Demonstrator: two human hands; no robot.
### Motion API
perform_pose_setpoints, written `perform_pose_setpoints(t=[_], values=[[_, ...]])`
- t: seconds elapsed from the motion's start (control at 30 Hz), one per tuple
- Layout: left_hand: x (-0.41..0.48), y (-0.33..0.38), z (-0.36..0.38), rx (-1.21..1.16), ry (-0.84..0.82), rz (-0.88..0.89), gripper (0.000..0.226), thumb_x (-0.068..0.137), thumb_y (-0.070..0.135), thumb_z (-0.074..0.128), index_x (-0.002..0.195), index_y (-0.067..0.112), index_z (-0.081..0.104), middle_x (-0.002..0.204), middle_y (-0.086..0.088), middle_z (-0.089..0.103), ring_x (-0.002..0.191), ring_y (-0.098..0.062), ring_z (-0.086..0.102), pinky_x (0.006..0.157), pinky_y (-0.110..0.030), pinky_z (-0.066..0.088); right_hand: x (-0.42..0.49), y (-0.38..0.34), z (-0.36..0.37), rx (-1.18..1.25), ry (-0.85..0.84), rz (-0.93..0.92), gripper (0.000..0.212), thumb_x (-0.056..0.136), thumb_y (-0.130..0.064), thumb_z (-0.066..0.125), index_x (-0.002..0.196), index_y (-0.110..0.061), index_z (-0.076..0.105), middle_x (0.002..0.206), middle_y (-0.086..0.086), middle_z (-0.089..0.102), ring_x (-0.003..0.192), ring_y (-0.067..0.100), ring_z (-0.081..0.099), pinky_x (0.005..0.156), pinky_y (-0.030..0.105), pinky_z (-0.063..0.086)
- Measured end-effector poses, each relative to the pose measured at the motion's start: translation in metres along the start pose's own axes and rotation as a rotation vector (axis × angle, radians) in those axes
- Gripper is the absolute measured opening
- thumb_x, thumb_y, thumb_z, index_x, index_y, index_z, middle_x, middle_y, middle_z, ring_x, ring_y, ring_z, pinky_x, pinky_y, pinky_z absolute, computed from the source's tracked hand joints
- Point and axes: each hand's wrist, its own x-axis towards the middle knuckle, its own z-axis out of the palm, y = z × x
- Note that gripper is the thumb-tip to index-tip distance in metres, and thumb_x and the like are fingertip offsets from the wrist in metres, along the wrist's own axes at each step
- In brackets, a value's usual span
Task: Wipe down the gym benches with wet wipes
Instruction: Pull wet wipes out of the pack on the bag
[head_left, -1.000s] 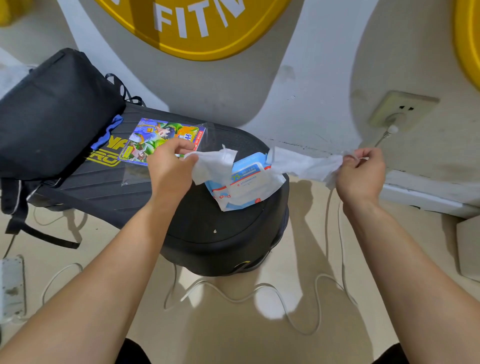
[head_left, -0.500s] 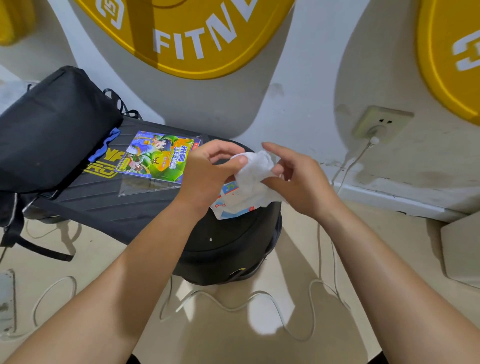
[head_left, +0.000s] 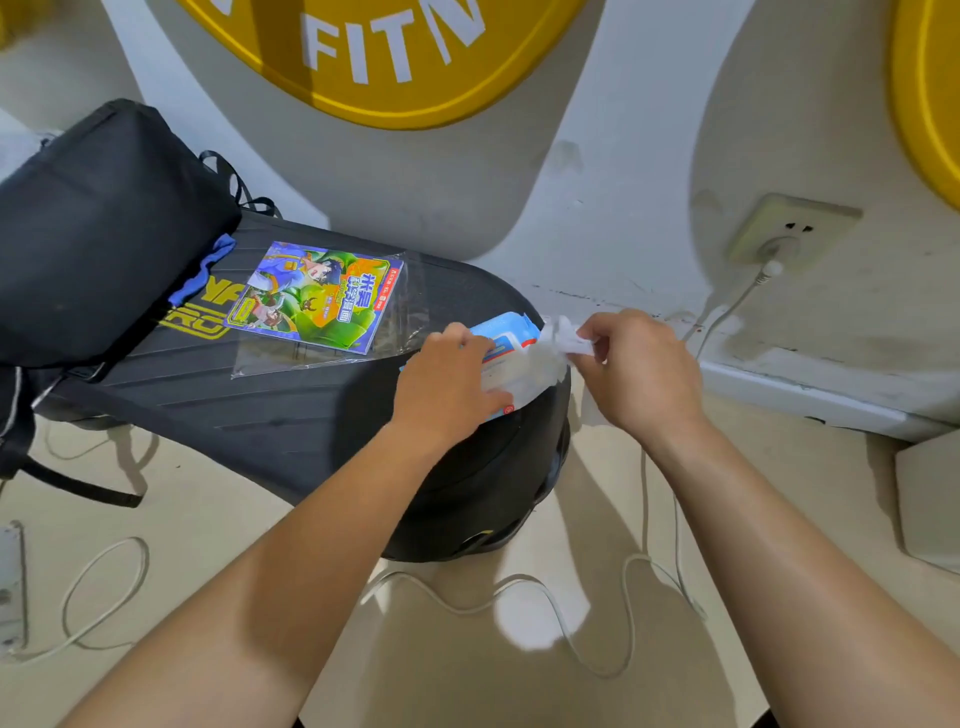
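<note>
Currently, my left grip (head_left: 449, 379) presses the wipe pack (head_left: 508, 326) onto the surface (head_left: 260, 415); my right grip (head_left: 639, 369) pinches a wet wipe (head_left: 565, 336).

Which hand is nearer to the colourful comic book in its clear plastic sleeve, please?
Left. The left hand rests on the blue wipes pack beside the comic book; the right hand pinches a white wipe beyond the pack.
</note>
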Motion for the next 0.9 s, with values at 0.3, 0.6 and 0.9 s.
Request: perform_pose_setpoints(t=[0.3,0.6,0.9], values=[[0.012,-0.014,-0.004,-0.154,-0.039,-0.074,0.051,0.083,0.054,0.072,0.129,0.033,0.064,0.116,0.006,0.060,0.103,-0.016,0.058,0.085,-0.033,0.049,0.000,0.006,0.029,-0.113,-0.334,-0.228,0.019,0.090,-0.033,0.061,0.107,-0.043,0.062,0.128,-0.011,0.061,0.108,0.023,0.053,0.075,0.031,0.045],[0.027,-0.036,-0.010,-0.294,0.263,-0.254,0.030,0.090,0.028,0.069,0.119,0.020,0.062,0.110,0.003,0.063,0.097,-0.016,0.059,0.080,-0.032,0.050,0.003,-0.003,0.013,-0.156,-0.375,-0.189,0.030,0.095,-0.042,0.058,0.124,-0.038,0.062,0.112,0.003,0.059,0.103,0.028,0.057,0.078,0.030,0.038],[0.021,-0.024,0.003,-0.256,-0.056,0.146,0.030,0.100,0.035,0.058,0.129,0.032,0.064,0.131,0.000,0.049,0.120,-0.016,0.048,0.097,-0.026,0.038,0.021,-0.023,0.000,0.208,-0.056,-0.023,0.025,0.086,-0.012,0.054,0.100,-0.031,0.060,0.094,-0.009,0.067,0.088,0.026,0.058,0.067,0.035,0.048]])
